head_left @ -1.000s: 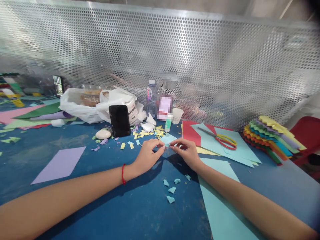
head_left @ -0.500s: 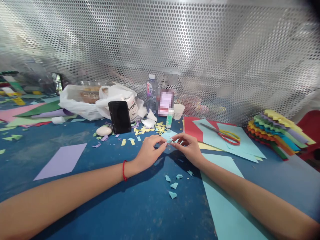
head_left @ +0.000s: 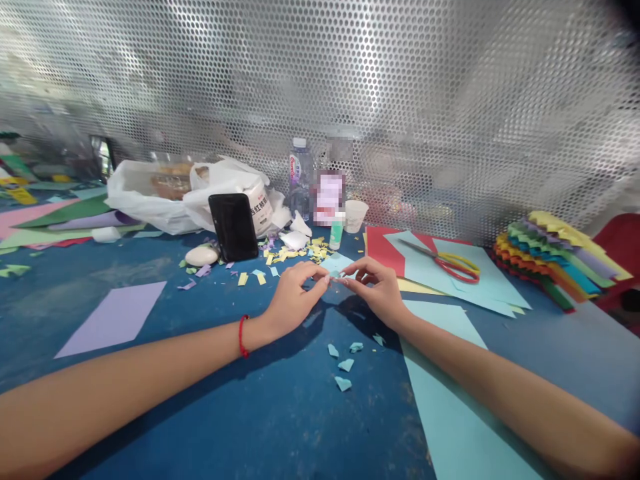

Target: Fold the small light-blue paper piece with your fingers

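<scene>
Just right of the frame's centre, the left hand [head_left: 295, 298] and the right hand [head_left: 379, 293] meet almost tip to tip above the blue table [head_left: 240, 427]. Between them is a small light-blue paper piece [head_left: 337, 279], thin and partly covered by the fingers. Each hand appears to pinch one end of it between thumb and index finger, the left hand at its left end, the right hand at its right; the other fingers are curled. Its long axis seems to run across the frame, in line with the gap between the two thumbs, so neither hand is clearly nearer. Its folds are too small to make out.

Just beyond the fingertips, toward the top of the frame, lies a flat light-blue paper [head_left: 338, 262], apart from the torn yellow scraps [head_left: 285, 254] to its left. Below the hands, right of centre, small folded blue pieces [head_left: 343, 383] lie loose. The large light-blue sheet [head_left: 463, 407] stretches under the right forearm at lower right, and scissors [head_left: 453, 265] with red and yellow handles rest on paper farther right.
</scene>
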A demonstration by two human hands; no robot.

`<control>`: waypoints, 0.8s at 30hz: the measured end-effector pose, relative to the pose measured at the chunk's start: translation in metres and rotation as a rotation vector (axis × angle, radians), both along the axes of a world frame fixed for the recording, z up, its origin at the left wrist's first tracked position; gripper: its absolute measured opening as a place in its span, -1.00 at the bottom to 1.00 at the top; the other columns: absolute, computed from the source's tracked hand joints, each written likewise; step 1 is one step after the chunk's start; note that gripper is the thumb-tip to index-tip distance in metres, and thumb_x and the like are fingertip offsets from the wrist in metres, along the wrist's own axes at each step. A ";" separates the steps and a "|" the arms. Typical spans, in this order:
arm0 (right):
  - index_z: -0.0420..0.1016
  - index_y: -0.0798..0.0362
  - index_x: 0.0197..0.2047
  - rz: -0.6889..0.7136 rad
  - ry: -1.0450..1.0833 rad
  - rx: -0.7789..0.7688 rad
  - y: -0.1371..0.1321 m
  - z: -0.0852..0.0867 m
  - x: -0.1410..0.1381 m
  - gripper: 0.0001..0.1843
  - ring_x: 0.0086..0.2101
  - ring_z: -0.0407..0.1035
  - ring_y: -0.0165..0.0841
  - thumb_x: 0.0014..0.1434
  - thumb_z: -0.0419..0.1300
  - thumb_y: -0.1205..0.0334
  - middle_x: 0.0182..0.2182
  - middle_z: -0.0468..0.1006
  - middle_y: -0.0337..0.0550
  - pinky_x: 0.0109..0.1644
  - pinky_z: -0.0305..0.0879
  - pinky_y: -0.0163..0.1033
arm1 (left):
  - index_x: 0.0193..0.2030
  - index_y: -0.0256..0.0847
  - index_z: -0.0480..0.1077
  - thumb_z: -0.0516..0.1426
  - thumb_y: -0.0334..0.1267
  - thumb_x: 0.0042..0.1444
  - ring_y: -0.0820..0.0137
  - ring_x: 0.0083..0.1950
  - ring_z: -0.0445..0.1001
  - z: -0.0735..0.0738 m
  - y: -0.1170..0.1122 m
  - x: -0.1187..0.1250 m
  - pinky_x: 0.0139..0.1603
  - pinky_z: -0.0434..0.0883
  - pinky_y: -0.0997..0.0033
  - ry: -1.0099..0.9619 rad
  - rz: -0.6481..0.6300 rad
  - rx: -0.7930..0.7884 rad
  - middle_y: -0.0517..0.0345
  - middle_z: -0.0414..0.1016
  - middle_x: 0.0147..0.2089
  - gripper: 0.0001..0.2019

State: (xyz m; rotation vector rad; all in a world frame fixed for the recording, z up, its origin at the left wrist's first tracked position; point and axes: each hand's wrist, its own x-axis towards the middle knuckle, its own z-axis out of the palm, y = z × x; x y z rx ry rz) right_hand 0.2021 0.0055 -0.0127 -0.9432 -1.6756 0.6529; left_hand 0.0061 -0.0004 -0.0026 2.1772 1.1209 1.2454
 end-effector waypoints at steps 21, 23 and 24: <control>0.60 -0.01 -0.33 0.060 -0.002 0.013 -0.002 -0.001 0.000 -0.90 -0.44 0.38 -0.45 0.11 0.37 0.16 -0.38 0.55 -0.22 -0.42 0.29 -0.35 | -0.34 -0.23 0.49 0.09 -0.30 0.21 0.37 -0.27 0.43 0.000 -0.001 0.001 -0.21 0.31 0.37 0.008 -0.041 -0.031 0.16 0.50 -0.37 -0.83; 0.60 -0.01 -0.32 0.063 -0.008 0.019 -0.002 -0.001 0.000 -0.91 -0.45 0.38 -0.45 0.12 0.36 0.17 -0.38 0.55 -0.22 -0.41 0.29 -0.35 | -0.35 -0.23 0.49 0.09 -0.30 0.21 0.37 -0.28 0.43 0.001 -0.001 0.001 -0.21 0.31 0.37 0.012 -0.050 -0.035 0.16 0.50 -0.38 -0.83; 0.61 -0.01 -0.32 0.063 -0.009 0.025 -0.002 -0.001 0.000 -0.92 -0.45 0.38 -0.44 0.12 0.36 0.18 -0.39 0.55 -0.22 -0.41 0.29 -0.35 | -0.35 -0.23 0.49 0.09 -0.30 0.21 0.37 -0.28 0.43 0.001 -0.002 0.001 -0.20 0.31 0.36 0.012 -0.053 -0.036 0.16 0.50 -0.38 -0.83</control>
